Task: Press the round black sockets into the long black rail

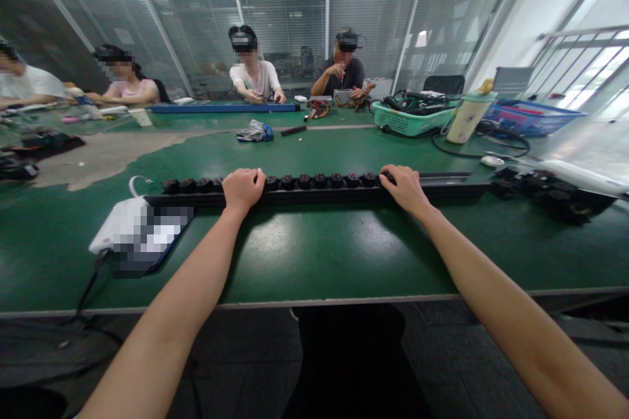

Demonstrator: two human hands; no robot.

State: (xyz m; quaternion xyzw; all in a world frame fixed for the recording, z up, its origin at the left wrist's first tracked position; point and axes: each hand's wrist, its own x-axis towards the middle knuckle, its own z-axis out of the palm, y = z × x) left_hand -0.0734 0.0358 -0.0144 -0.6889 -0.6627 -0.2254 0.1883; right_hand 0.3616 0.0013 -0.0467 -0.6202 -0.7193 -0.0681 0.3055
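A long black rail [319, 198] lies across the green table in front of me, with a row of round black socket modules [320, 180] along it. My left hand [243, 190] is closed over the rail left of its middle, fingers wrapped down the far side. Further right, my right hand [405, 188] is closed on a black socket module at the end of the row. Its fingertips are partly hidden behind the hand. Right of that hand, the rail's channel shows no modules.
A white adapter [120, 226] and a phone [164, 236] lie near the rail's left end. Loose black modules [535, 186] sit right. Beyond are grey gloves [255, 131], a green basket [415, 119], a bottle [470, 118] and a blue basket [545, 119]. Several people sit across the table.
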